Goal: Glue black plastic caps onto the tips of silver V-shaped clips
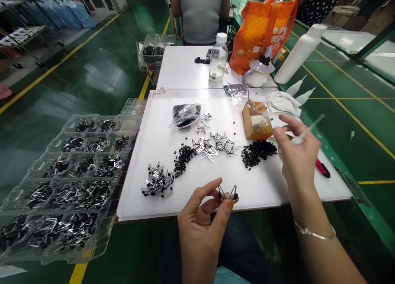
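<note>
"Left hand?"

"Curled low, just above the near edge of the white work board [262, 189]. The left hand [199, 234] pinched a wire-legged black component [227, 194] between thumb and forefinger, other fingers folded in."

"Right?"

"Raised over the board's right end, wrist bent, a thin bracelet [314, 233] on the forearm. The right hand [298, 156] pinched a slim translucent plastic tube [308, 129] in its fingertips, not touching the board."

"Nearest to it?"

"A heap of small black parts [258, 152] on the board, just left of the hand, with an orange cardboard box [257, 121] behind them. A red utility knife [322, 168] lay at the board's right edge."

"And the rest?"

"A tangle of wire-legged components [157, 181] sat near the board's left corner. A clear compartment tray [70, 185], loaded with similar parts, lay just left of the board."
</note>
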A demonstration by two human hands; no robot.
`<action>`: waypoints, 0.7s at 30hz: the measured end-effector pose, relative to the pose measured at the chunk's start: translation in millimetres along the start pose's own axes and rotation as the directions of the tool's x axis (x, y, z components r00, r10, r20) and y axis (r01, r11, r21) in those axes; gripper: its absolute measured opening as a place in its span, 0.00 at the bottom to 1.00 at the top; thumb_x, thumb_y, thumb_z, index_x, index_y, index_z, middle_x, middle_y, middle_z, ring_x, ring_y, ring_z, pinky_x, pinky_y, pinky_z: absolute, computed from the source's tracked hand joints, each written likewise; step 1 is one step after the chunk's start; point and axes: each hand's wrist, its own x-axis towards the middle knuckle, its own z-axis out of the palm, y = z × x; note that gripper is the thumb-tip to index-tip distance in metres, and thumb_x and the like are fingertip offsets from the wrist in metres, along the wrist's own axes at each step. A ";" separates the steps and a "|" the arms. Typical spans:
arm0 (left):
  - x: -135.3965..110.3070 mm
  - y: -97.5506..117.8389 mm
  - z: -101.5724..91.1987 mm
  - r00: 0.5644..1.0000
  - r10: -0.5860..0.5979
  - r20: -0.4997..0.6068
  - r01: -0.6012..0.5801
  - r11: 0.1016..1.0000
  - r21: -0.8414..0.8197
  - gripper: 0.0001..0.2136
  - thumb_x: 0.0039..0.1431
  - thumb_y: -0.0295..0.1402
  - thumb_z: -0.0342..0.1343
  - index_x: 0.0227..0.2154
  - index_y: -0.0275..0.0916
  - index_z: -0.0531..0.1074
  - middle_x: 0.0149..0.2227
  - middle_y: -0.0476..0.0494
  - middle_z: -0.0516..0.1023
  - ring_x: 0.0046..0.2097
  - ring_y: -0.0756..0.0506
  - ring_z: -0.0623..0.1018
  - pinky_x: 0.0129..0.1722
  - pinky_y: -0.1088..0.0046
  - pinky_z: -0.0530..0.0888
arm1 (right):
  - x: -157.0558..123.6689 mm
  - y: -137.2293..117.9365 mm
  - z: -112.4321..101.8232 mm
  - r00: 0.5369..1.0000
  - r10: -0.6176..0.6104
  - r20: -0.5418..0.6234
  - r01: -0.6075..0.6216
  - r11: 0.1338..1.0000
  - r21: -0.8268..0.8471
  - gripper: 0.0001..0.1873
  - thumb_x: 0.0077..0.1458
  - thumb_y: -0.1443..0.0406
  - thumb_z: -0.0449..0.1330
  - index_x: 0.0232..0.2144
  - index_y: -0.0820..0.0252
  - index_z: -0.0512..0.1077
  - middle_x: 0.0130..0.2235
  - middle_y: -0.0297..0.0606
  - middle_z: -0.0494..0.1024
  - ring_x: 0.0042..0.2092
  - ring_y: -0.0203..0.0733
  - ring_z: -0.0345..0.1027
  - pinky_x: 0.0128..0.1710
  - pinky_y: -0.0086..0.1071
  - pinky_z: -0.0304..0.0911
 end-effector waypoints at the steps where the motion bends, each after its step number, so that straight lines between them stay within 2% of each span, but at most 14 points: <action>1: 0.5 0.3 -1.7 1.000 -0.014 -0.002 0.014 1.000 -0.008 0.13 0.57 0.34 0.75 0.46 0.46 0.87 0.35 0.48 0.85 0.39 0.46 0.89 0.44 0.77 0.85 | 14.6 2.1 1.5 0.999 -0.023 0.048 0.025 0.999 -0.035 0.24 0.57 0.50 0.71 0.51 0.53 0.80 0.35 0.33 0.75 0.31 0.38 0.62 0.34 0.36 0.60; 3: 0.4 0.1 -4.3 0.999 -0.015 -0.030 0.015 1.000 -0.003 0.14 0.57 0.35 0.75 0.46 0.46 0.87 0.35 0.47 0.86 0.39 0.47 0.89 0.44 0.79 0.84 | 35.0 3.0 4.2 0.992 -0.086 0.097 0.100 0.984 -0.147 0.19 0.56 0.51 0.71 0.45 0.55 0.83 0.32 0.35 0.77 0.31 0.40 0.65 0.36 0.37 0.61; 5: -0.4 -0.4 -5.6 0.998 0.008 -0.055 -0.007 1.000 0.014 0.14 0.57 0.36 0.75 0.46 0.46 0.87 0.36 0.46 0.86 0.40 0.47 0.88 0.43 0.80 0.83 | 45.3 1.6 5.2 0.980 -0.162 0.113 0.188 0.941 -0.282 0.14 0.61 0.53 0.68 0.39 0.57 0.84 0.30 0.36 0.78 0.30 0.41 0.66 0.36 0.38 0.61; 8: -1.9 -0.6 -5.6 0.995 0.071 -0.069 -0.068 0.996 0.055 0.13 0.58 0.36 0.74 0.46 0.45 0.87 0.38 0.45 0.85 0.41 0.47 0.87 0.43 0.78 0.84 | 47.1 -4.1 1.5 0.964 -0.244 0.106 0.266 0.879 -0.395 0.13 0.62 0.56 0.67 0.32 0.59 0.83 0.27 0.38 0.78 0.30 0.41 0.68 0.37 0.38 0.60; 10: -2.5 -0.3 -3.8 0.990 0.124 -0.072 -0.118 0.989 0.087 0.12 0.59 0.35 0.73 0.46 0.45 0.87 0.38 0.45 0.84 0.41 0.47 0.87 0.44 0.77 0.84 | 38.8 -12.8 -3.2 0.954 -0.300 0.029 0.285 0.868 -0.407 0.15 0.65 0.55 0.65 0.33 0.60 0.82 0.31 0.42 0.80 0.33 0.42 0.71 0.39 0.38 0.61; 12: -3.1 0.2 -0.3 0.981 0.167 -0.094 -0.157 0.982 0.105 0.11 0.59 0.33 0.73 0.45 0.46 0.87 0.38 0.46 0.83 0.41 0.47 0.86 0.45 0.77 0.83 | 21.5 -26.4 -8.6 0.916 -0.360 -0.177 0.291 0.899 -0.327 0.18 0.68 0.53 0.61 0.35 0.61 0.80 0.34 0.42 0.79 0.34 0.42 0.71 0.37 0.38 0.61; 13: -3.5 0.5 2.0 0.977 0.184 -0.111 -0.172 0.979 0.109 0.10 0.59 0.31 0.72 0.44 0.47 0.87 0.38 0.47 0.82 0.41 0.48 0.85 0.44 0.77 0.83 | 9.8 -34.4 -11.5 0.894 -0.346 -0.284 0.296 0.933 -0.204 0.18 0.67 0.53 0.62 0.34 0.60 0.79 0.32 0.40 0.78 0.31 0.40 0.69 0.33 0.36 0.60; 14: -3.9 0.7 4.4 0.972 0.198 -0.125 -0.185 0.977 0.111 0.10 0.58 0.30 0.72 0.43 0.47 0.87 0.38 0.48 0.82 0.40 0.48 0.84 0.44 0.77 0.83 | -3.3 -42.5 -14.5 0.903 -0.281 -0.324 0.288 0.957 -0.028 0.16 0.66 0.53 0.64 0.33 0.59 0.78 0.30 0.36 0.75 0.26 0.36 0.64 0.27 0.33 0.56; 15: -4.4 0.9 6.8 0.968 0.211 -0.132 -0.197 0.974 0.110 0.10 0.58 0.29 0.72 0.42 0.48 0.87 0.38 0.48 0.81 0.39 0.49 0.84 0.43 0.78 0.83 | -16.9 -50.2 -17.7 0.937 -0.200 -0.287 0.256 0.951 0.172 0.15 0.64 0.54 0.66 0.31 0.58 0.76 0.27 0.33 0.72 0.22 0.34 0.58 0.21 0.31 0.49; 16: -5.0 1.1 8.9 0.966 0.223 -0.134 -0.210 0.972 0.110 0.10 0.58 0.28 0.71 0.42 0.48 0.87 0.38 0.49 0.81 0.39 0.49 0.83 0.43 0.78 0.82 | -30.1 -56.8 -20.8 0.982 -0.113 -0.149 0.155 0.936 0.317 0.14 0.64 0.56 0.67 0.30 0.58 0.76 0.26 0.32 0.69 0.21 0.33 0.55 0.19 0.30 0.46; 17: -5.5 1.2 10.6 0.964 0.234 -0.125 -0.221 0.969 0.111 0.11 0.58 0.28 0.71 0.42 0.48 0.87 0.38 0.49 0.81 0.38 0.49 0.83 0.43 0.78 0.82 | -42.1 -62.1 -23.7 0.996 -0.069 -0.065 0.089 0.916 0.391 0.13 0.65 0.58 0.66 0.29 0.58 0.76 0.26 0.32 0.68 0.21 0.32 0.53 0.17 0.29 0.43; 19: -6.6 1.1 12.5 0.963 0.248 -0.108 -0.236 0.965 0.113 0.11 0.58 0.27 0.71 0.42 0.49 0.87 0.38 0.50 0.81 0.38 0.50 0.83 0.43 0.77 0.82 | -60.0 -68.1 -28.0 0.999 -0.025 0.041 0.004 0.894 0.448 0.12 0.65 0.59 0.66 0.30 0.56 0.78 0.26 0.33 0.66 0.23 0.34 0.55 0.15 0.27 0.44; 21: -7.5 0.9 12.6 0.962 0.254 -0.100 -0.243 0.964 0.111 0.12 0.58 0.26 0.71 0.42 0.49 0.87 0.38 0.50 0.81 0.38 0.50 0.83 0.43 0.77 0.82 | -68.6 -69.4 -29.1 0.999 -0.021 0.046 -0.002 0.896 0.444 0.12 0.64 0.58 0.67 0.29 0.55 0.79 0.25 0.35 0.66 0.25 0.36 0.58 0.15 0.27 0.48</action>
